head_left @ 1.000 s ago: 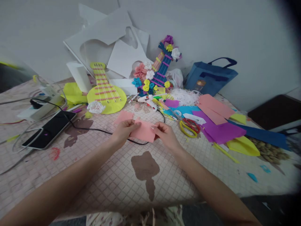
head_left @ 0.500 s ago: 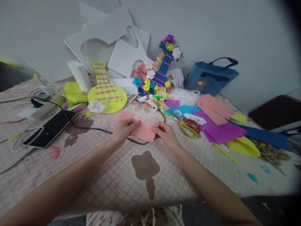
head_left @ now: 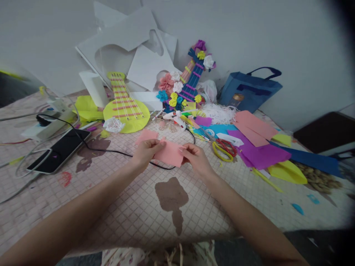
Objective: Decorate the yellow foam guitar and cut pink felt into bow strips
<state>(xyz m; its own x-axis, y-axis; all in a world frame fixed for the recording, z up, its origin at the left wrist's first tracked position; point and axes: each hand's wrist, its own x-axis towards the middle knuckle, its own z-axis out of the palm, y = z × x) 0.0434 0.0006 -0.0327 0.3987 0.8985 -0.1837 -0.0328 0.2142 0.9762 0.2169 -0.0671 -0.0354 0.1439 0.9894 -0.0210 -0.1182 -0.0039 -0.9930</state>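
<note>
Over the worktop (head_left: 133, 221), the paper piece (head_left: 171, 153) is between the left hand (head_left: 144, 153) and right hand (head_left: 195, 157). Behind it lies the glue gun (head_left: 175, 118), with scissors (head_left: 222, 152) to its right. A toy guitar (head_left: 126, 123) is left of the glue gun; farther left, a phone (head_left: 57, 157) lies before the power strip (head_left: 51, 127).

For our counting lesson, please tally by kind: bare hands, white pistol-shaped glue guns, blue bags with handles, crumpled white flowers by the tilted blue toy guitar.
Bare hands, left and right, holding pink paper: 2
White pistol-shaped glue gun: 1
Blue bag with handle: 1
Crumpled white flowers: 3
Total: 7
</note>
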